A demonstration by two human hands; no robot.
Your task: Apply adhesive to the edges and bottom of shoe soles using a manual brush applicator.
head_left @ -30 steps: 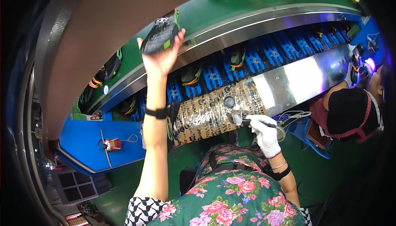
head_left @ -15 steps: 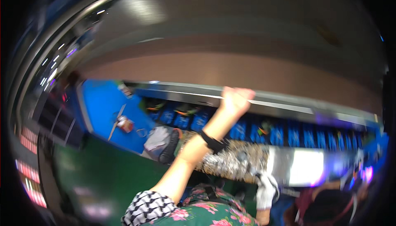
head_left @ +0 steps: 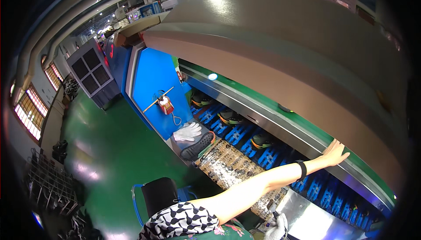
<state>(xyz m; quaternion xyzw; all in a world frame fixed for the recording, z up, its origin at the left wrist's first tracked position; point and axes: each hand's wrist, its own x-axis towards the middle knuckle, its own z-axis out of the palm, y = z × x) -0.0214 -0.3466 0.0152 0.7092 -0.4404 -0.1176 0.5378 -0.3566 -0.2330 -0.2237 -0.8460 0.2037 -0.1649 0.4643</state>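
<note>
My bare left hand point(head_left: 335, 153), with a black band at its wrist, reaches far to the right. Its fingers rest on the long metal rail point(head_left: 280, 128) under the brown hood, thumb apart, holding nothing visible. My right hand point(head_left: 276, 228), in a white glove, is low at the bottom edge by the shelf's patterned covering point(head_left: 232, 165). Its fingers look curled beside a small dark piece, too unclear to name. At the shelf's left end lie a dark shoe point(head_left: 198, 147) with an orange-edged sole and a loose white glove point(head_left: 187, 131).
Behind the shelf runs a row of blue holders point(head_left: 239, 132), some bearing dark shoes point(head_left: 230, 117). A blue panel point(head_left: 153, 75) carries a stick and a small red-and-white item. A black chair point(head_left: 160, 195) stands on the green floor point(head_left: 105, 161). The brown hood point(head_left: 263, 42) overhangs the rail.
The view has swung left and sharpened, showing more floor and the chair. My left hand stays at the rail, now farther right in the picture; my gloved right hand appears lower.
</note>
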